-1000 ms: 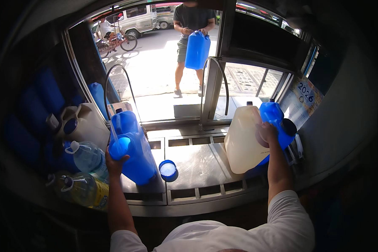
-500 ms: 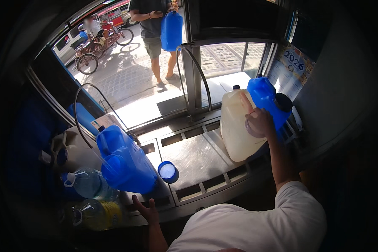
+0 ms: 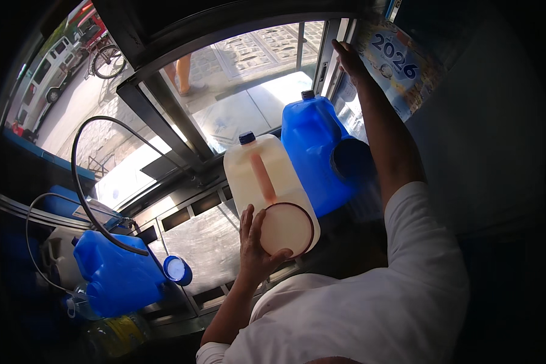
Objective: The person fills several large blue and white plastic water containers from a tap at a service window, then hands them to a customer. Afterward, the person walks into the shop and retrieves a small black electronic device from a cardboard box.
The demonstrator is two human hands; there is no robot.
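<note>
Window frame [image 3: 224, 29]: dark metal, spanning the top of the frame, paving and a person's leg [image 3: 183, 70] visible through the glass
Counter [image 3: 206, 242]: bare metal with slotted edges, running from lower left to the centre
Cream jug [image 3: 249, 194]: standing at the centre of the frame, a dark cap [image 3: 247, 138] on its top, a pinkish handle [image 3: 263, 176] along its upper face
Blue jug [image 3: 315, 164]: just right of the cream jug, right of centre
Second blue jug [image 3: 118, 276]: lower left, well apart from the other two
Calendar [image 3: 400, 67]: on the wall, upper right
Dark hose [image 3: 75, 159]: arching through the left of the frame, its end over the second blue jug
Left hand [image 3: 256, 246]: at centre, fingers and thumb spread along the left rim of the pale round disc [image 3: 291, 230] on the cream jug; cannot tell whether they grip it
Right hand [image 3: 350, 60]: upper right, fingers extended beside the window's right edge; contact unclear
Blue lid [image 3: 176, 268]: round, pale inside, lower left, just right of the second blue jug
</note>
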